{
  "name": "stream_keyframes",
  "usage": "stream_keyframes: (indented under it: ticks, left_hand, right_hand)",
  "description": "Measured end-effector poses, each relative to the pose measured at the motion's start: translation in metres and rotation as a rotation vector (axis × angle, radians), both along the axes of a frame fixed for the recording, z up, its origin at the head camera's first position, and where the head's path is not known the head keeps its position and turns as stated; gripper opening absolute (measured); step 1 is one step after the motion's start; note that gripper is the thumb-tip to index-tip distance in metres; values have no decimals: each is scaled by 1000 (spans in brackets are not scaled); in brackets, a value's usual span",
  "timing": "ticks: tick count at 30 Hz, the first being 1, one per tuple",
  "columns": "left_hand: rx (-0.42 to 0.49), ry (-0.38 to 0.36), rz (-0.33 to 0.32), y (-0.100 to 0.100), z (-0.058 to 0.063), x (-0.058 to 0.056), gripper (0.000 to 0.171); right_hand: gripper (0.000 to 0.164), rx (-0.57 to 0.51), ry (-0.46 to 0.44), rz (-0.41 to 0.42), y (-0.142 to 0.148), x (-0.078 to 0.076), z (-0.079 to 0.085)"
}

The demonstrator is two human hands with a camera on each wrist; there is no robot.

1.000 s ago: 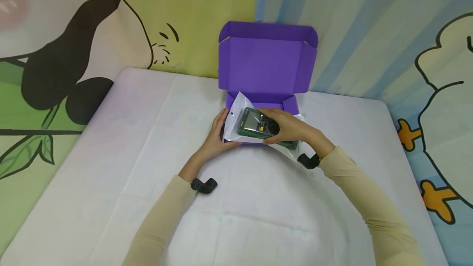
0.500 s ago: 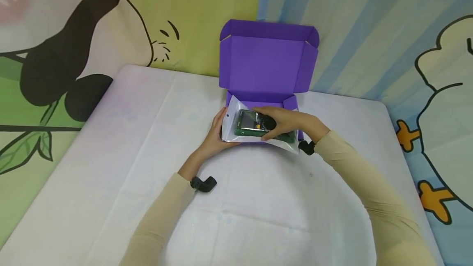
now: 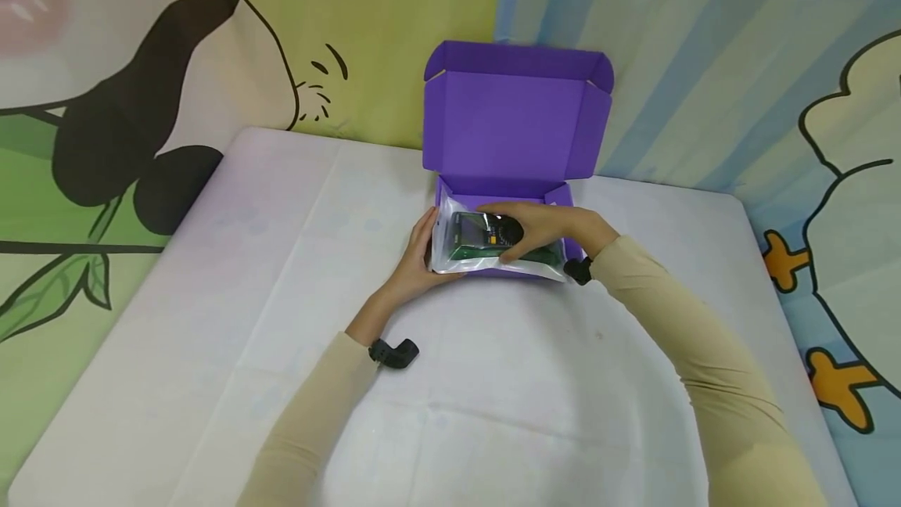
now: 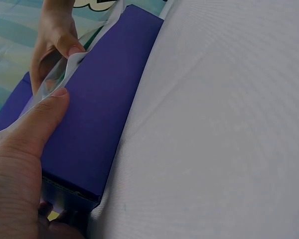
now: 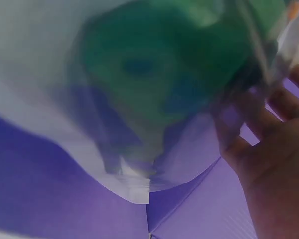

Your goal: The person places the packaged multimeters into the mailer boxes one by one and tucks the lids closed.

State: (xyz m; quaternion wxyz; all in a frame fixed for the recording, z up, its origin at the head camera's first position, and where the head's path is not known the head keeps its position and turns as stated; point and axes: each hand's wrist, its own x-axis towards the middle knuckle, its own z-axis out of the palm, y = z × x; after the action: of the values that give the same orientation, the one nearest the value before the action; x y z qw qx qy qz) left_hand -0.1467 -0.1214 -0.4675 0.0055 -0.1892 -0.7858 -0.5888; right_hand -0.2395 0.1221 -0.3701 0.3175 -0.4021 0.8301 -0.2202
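A green and black multimeter, with a dial and dark screen, lies in a clear-and-white plastic bag. My right hand grips it from above through the bag, thumb on the near side. Bag and meter overlap the base of an open purple cardboard box, at its front edge. At the box's left end is my left hand. The left wrist view shows its thumb on the front wall and other fingers round the end. In the right wrist view the bagged meter's green body is blurred.
The box's lid stands upright at the back, near a printed cloth backdrop. A white cloth covers the table. Black camera mounts sit on both wrists.
The right hand has brought the bagged multimeter down and level over the box base, its right end swinging up and back from the front edge. The left hand keeps its hold on the box.
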Motion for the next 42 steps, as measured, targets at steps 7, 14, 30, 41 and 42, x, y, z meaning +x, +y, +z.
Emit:
stream_keyframes:
  ticks: [7, 14, 30, 41, 42]
  left_hand:
    - [8, 0, 4, -1, -19, -8, 116]
    - [-11, -50, 18, -1, -14, -5, 117]
    - [-26, -55, 13, -1, -16, -6, 118]
    - [-35, -59, 22, -1, -16, -5, 116]
    - [-35, -63, 24, -1, -16, -5, 117]
  right_hand:
    - [94, 7, -13, -36, 2, -4, -4]
    - [93, 1, 16, -52, 1, -5, -4]
    - [89, -14, 68, -57, -2, -14, -10]
    - [90, -20, 90, -37, -3, -21, -20]
    - [90, -19, 88, -35, -3, -21, -20]
